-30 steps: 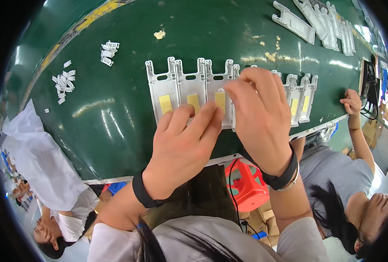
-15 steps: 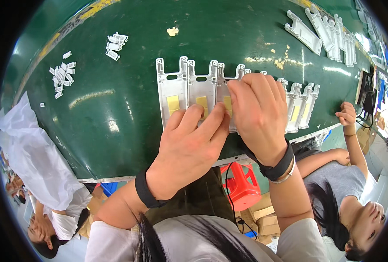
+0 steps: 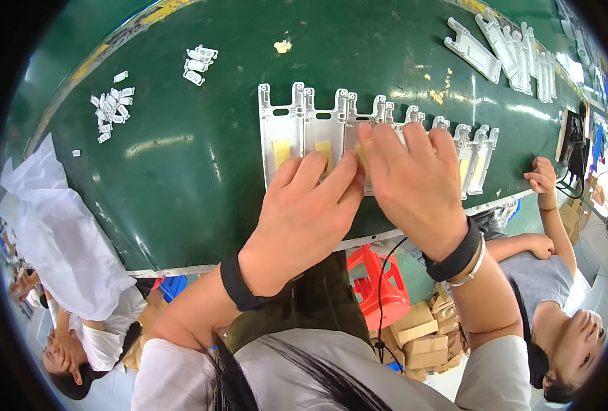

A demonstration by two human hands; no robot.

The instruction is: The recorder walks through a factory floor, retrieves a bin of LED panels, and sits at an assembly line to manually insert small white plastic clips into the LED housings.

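Several white plastic housings point(image 3: 282, 127) lie side by side in a row on the green table, with yellow pads point(image 3: 281, 151) on those that are not covered. My left hand point(image 3: 305, 212) rests over the lower part of the second and third housings. Its thumb and index finger are drawn together, and its other fingers are bent. My right hand point(image 3: 419, 185) is closed over the third and neighbouring housings, its fingers curled and thumb tip down on the third. Both hands' fingertips meet near that housing's pad. What lies between them is hidden.
Small white plastic parts point(image 3: 114, 109) lie in two piles at the left. More white housings point(image 3: 474, 49) are at the far right. Crumbly yellowish bits point(image 3: 283, 46) dot the table. A white plastic sheet point(image 3: 71, 233) hangs at the left edge. A red stool point(image 3: 379, 288) stands below. People sit on both sides.
The view has shifted, so the row, piles and table edge sit differently in the picture. Both hands remain at the third housing; my right hand's fingers have spread a little.
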